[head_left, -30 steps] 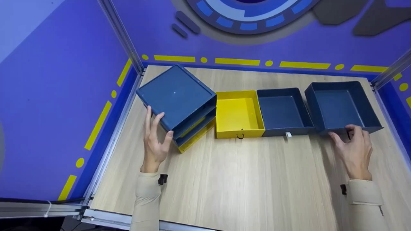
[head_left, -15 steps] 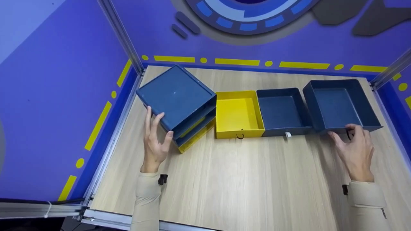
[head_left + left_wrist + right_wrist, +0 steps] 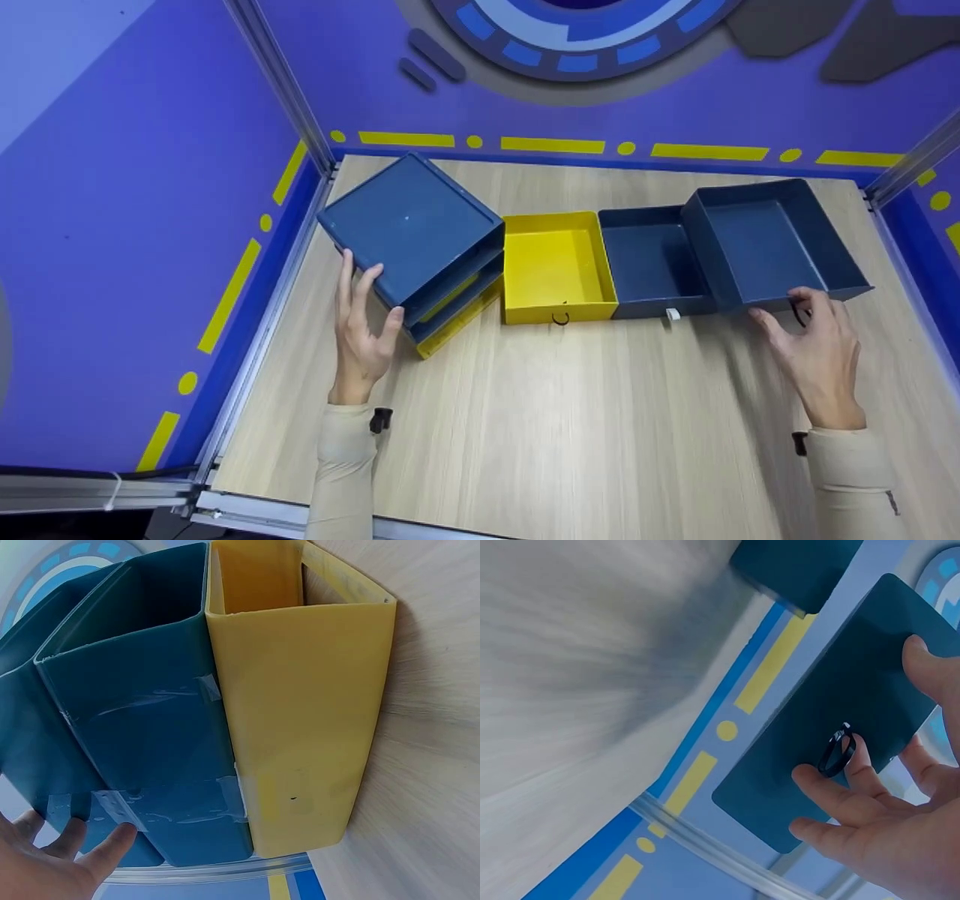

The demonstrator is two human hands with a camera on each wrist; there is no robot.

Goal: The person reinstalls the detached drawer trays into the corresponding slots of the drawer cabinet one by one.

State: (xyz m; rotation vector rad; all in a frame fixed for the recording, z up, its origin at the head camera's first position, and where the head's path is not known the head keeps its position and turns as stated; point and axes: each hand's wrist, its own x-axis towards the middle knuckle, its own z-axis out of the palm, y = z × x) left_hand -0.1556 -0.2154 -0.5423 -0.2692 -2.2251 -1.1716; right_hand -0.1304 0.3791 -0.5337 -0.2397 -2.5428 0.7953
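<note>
On the left stands a stacked drawer cabinet (image 3: 412, 225), dark blue in its upper two tiers and yellow at the bottom, its front slots uncovered. My left hand (image 3: 363, 341) rests spread fingers on its side; the left wrist view shows those fingertips against the blue wall (image 3: 82, 765). At the right, my right hand (image 3: 821, 360) holds a dark blue drawer (image 3: 772, 255) by its front, raised above the table and tilted. In the right wrist view a black loop pull (image 3: 837, 751) sits between the fingers, with the thumb on the drawer's front face (image 3: 832, 705).
A yellow drawer (image 3: 555, 262) with a black loop stands beside the cabinet. Right of it is a shallower dark blue drawer (image 3: 645, 262) with a white tab (image 3: 673, 314), partly covered by the raised one. Purple panels (image 3: 525, 112) wall the wooden table (image 3: 570, 420).
My right hand has lifted the dark blue drawer and shifted it left, so it now overlaps the drawer with the white tab. My left hand and the cabinet stay as they were.
</note>
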